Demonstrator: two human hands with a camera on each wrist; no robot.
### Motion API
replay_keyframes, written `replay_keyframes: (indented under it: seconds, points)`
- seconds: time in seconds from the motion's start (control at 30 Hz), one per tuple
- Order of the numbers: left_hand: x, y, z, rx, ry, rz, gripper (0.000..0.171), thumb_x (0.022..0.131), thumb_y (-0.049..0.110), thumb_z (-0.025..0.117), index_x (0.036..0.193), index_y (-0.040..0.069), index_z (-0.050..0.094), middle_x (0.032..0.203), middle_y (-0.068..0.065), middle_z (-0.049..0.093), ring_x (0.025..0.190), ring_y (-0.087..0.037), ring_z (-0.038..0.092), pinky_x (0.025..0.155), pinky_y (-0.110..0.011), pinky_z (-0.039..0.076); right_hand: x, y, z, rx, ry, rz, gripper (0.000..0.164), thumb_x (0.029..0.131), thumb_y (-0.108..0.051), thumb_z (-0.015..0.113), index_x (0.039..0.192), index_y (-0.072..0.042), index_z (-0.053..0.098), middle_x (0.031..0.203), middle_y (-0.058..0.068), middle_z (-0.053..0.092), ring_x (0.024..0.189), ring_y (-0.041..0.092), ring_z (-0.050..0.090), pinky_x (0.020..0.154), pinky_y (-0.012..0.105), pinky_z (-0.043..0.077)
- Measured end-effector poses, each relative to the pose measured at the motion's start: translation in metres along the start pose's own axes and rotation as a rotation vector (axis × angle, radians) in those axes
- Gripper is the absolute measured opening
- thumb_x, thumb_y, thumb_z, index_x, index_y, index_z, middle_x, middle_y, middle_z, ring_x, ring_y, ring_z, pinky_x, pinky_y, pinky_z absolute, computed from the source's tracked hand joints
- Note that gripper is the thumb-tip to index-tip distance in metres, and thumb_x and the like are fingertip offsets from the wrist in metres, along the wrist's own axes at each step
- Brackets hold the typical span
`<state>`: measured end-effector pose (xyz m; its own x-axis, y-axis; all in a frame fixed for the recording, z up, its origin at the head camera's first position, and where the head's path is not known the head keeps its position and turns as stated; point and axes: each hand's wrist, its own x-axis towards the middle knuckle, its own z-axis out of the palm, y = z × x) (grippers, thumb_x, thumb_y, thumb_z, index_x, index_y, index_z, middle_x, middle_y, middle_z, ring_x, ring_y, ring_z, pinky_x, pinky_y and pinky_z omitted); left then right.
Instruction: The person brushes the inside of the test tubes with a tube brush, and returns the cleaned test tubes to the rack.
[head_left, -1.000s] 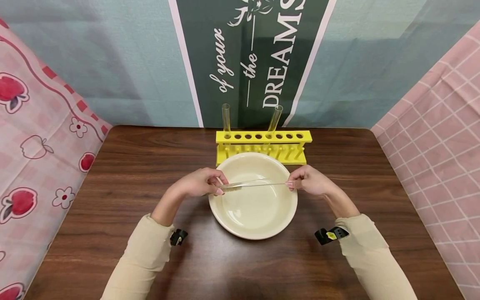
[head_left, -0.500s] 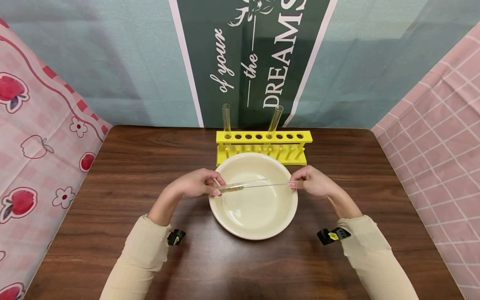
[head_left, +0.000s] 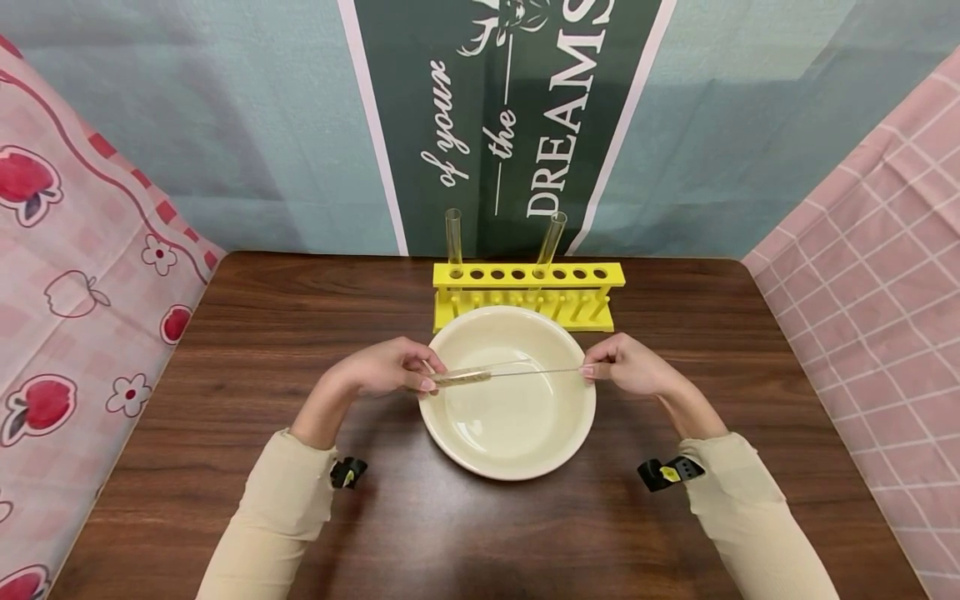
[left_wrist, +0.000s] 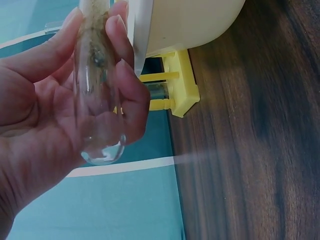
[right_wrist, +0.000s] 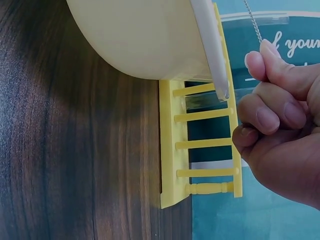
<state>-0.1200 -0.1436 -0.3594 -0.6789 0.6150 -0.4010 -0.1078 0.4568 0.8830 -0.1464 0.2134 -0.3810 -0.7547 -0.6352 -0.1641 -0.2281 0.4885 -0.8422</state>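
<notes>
My left hand (head_left: 390, 367) grips a clear glass test tube (left_wrist: 97, 107) near its rounded closed end, thumb on one side and fingers curled on the other. The tube lies almost level above a cream basin (head_left: 510, 429), mouth toward the right. Inside it sits the bristle head of a test tube brush (head_left: 467, 378), tan and narrow. The brush's twisted wire stem (right_wrist: 253, 21) runs out to my right hand (head_left: 626, 364), which pinches it between thumb and index finger at the basin's right rim. In the right wrist view the other fingers are curled below.
Behind the basin stands a yellow test tube rack (head_left: 528, 275). It holds an upright tube (head_left: 453, 237) at the left and a leaning tube (head_left: 551, 242) nearer the middle. Everything is on a dark wood table (head_left: 300, 300), with cloth hung along the back and both sides.
The hands have drawn slightly apart, left hand leftward with the tube and right hand rightward with the wire. The bristle head has shifted toward the tube's mouth.
</notes>
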Motion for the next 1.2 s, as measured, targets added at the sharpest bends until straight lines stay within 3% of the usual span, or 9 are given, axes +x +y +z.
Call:
replay_keyframes:
  seconds: [0.23,0.6,1.2]
  points:
    - [-0.004,-0.004,-0.003,-0.062,-0.036,-0.006,0.018,0.088,-0.005,0.054,0.104,-0.011,0.059,0.078,-0.01,0.062,0.071,-0.013,0.056,0.065,-0.023,0.047,-0.002,0.002,-0.002,-0.011,-0.005,-0.01,0.017,0.085,0.002,0.058,0.07,-0.001,0.065,0.068,0.004,0.061,0.061,0.01,0.049,0.06,0.026,0.042]
    - [-0.012,-0.014,-0.012,-0.035,-0.05,0.006,0.021,0.088,0.0,0.056,0.106,-0.01,0.058,0.087,-0.021,0.065,0.069,-0.019,0.056,0.055,-0.022,0.038,-0.005,0.005,-0.004,-0.019,0.011,-0.001,0.016,0.085,0.003,0.058,0.071,-0.001,0.065,0.069,0.008,0.061,0.064,0.01,0.051,0.063,0.029,0.045]
    - [-0.021,-0.017,-0.019,-0.04,-0.087,-0.043,0.022,0.088,0.002,0.055,0.108,-0.007,0.059,0.086,-0.015,0.064,0.072,-0.018,0.057,0.061,-0.028,0.042,-0.011,0.011,-0.004,-0.042,0.026,-0.049,0.017,0.085,0.003,0.058,0.069,0.0,0.062,0.064,-0.004,0.055,0.057,0.013,0.044,0.054,0.023,0.036]
